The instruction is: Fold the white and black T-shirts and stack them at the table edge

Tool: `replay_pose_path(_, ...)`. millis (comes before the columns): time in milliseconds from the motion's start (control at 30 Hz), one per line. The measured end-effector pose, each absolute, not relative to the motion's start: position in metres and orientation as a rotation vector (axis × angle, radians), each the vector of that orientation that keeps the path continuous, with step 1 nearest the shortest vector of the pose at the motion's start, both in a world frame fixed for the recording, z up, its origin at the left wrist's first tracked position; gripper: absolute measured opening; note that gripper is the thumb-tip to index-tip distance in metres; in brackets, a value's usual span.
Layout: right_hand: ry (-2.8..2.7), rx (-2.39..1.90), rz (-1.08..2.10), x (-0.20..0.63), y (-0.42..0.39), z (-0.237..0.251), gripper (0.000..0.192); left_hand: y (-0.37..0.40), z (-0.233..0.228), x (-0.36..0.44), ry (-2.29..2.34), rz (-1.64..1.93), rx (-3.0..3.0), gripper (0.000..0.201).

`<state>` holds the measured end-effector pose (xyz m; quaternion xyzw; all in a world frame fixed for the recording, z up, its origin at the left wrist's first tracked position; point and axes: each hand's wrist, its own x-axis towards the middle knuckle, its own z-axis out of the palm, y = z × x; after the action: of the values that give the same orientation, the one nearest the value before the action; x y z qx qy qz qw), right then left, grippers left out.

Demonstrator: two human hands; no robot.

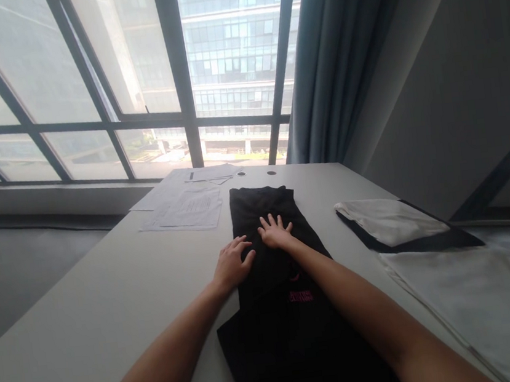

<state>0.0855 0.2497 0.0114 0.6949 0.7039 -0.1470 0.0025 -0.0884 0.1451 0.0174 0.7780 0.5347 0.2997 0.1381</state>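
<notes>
Black garment (272,257) lies down the middle of the table (111,308), its long axis running from the near edge straight away toward the window edge, so it stretches directly ahead of both arms. Its far end is folded into a narrow strip; the near end spreads wider and carries a small pink print (300,296).

Both hands sit on the narrow far part, close together. Left hand (232,263) rests at the cloth's left edge, fingers loosely curled, partly on the fabric and partly on the bare table. Right hand (275,232) lies a little farther along, flat with fingers spread, palm pressing down. Neither hand grips anything; both merely press on the cloth.

Papers (187,210) lie beyond the left hand toward the far left corner. A white cloth over a dark one (393,220) sits well apart by the right edge.
</notes>
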Motion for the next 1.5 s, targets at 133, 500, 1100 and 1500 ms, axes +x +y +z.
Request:
replay_pose_path(133,2.211,2.219,-0.452,0.089,0.284,0.008,0.064,0.145,0.018,-0.089,1.528,0.857,2.256,0.032)
replay_pose_path(500,2.170,2.429,-0.239,0.091,0.331,0.015,0.061,0.146,0.026,-0.093,1.494,0.734,2.233,0.033)
replay_pose_path(1100,2.502,2.111,-0.281,0.180,0.098,0.044,0.058,0.033,0.092,-0.042,1.339,0.092,2.553,0.034)
replay_pose_path(1500,2.621,1.859,-0.274,0.187,0.033,0.071,0.051,0.020,0.068,-0.076,0.942,0.149,2.664,0.041)
